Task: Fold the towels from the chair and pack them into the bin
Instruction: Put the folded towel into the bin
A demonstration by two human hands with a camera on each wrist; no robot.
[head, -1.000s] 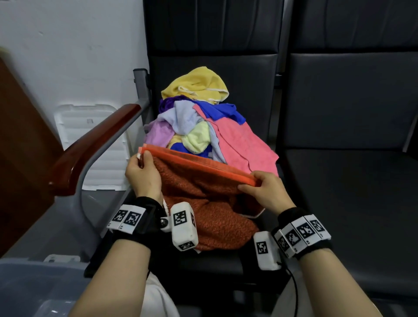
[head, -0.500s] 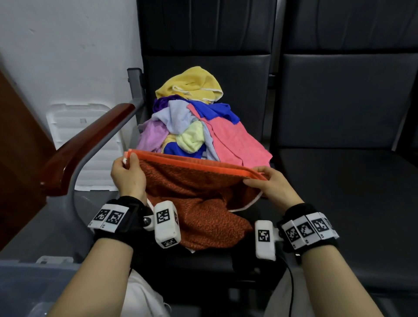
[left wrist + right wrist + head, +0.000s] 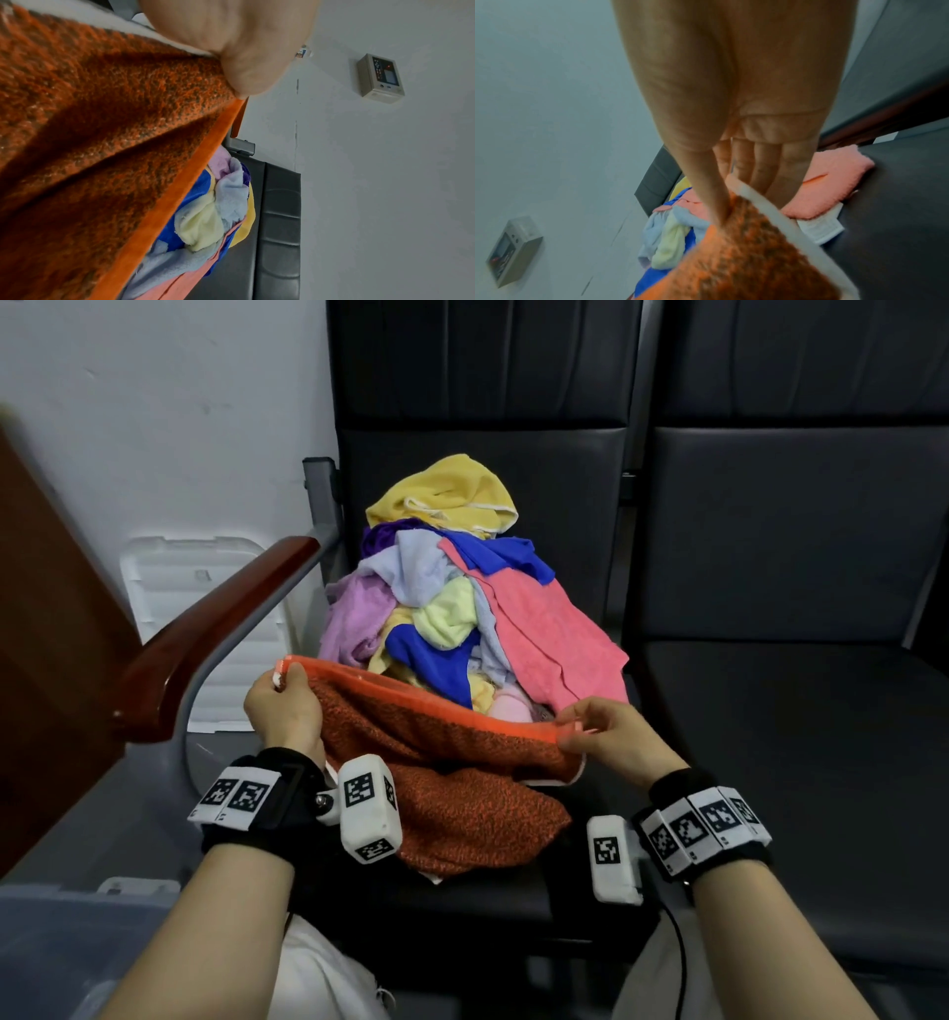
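Head view: your left hand (image 3: 283, 711) and right hand (image 3: 611, 737) each pinch a corner of the orange towel (image 3: 452, 783), stretched over the chair seat (image 3: 513, 901) before the heap (image 3: 462, 603). Keep the edge taut; match corners before folding.

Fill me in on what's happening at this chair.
A person is working on towel folding. The left hand and right hand each pinch a corner of an orange towel, holding its top edge stretched out over the front of the chair seat. Behind it, a pile of unfolded towels waits. Nothing shows as folded yet.
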